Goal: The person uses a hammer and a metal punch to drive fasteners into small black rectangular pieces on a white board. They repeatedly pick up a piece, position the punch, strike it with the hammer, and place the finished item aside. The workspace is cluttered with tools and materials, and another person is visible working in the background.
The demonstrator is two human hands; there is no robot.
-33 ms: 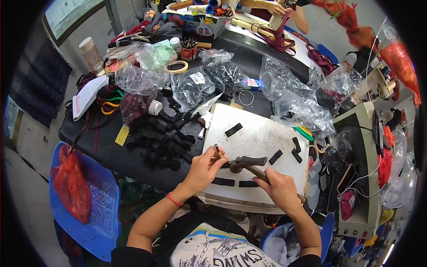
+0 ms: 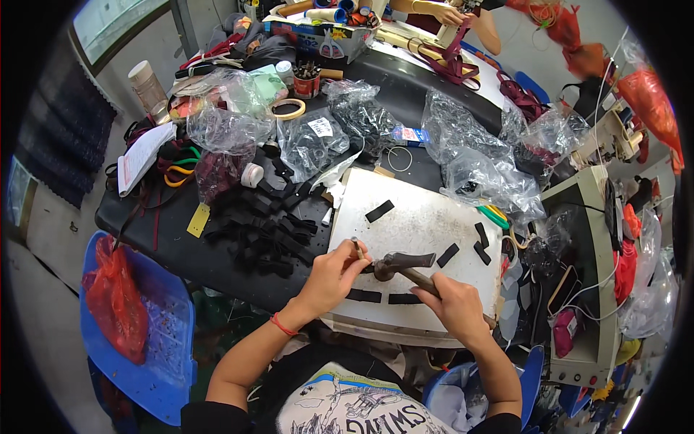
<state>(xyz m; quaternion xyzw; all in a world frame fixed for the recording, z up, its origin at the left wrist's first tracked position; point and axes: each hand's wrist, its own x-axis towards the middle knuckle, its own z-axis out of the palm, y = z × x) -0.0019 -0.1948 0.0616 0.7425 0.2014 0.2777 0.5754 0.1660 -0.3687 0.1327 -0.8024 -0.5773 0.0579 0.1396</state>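
My left hand (image 2: 327,278) pinches a short metal punch (image 2: 358,248), standing nearly upright over the white work board (image 2: 416,206). Its lower end is hidden by my fingers, beside a bit of black material. In my right hand (image 2: 459,309) is a hammer (image 2: 421,281), gripped by its wooden handle, with its dark head just right of the punch. Around them on the board lie several short black fabric strips, among them one at the far side (image 2: 379,210), one to the right (image 2: 448,254) and one near the front edge (image 2: 405,298).
A heap of black strips (image 2: 267,242) covers the table left of the board. Behind lie clear plastic bags (image 2: 477,155), a tape roll (image 2: 289,109) and a red tin (image 2: 306,84). A blue chair (image 2: 163,325) with a red bag stands left. Another person's hands (image 2: 452,14) work at the far side.
The punch's top has shifted very slightly toward me and to the right. The hammer and both hands stay almost where they were.
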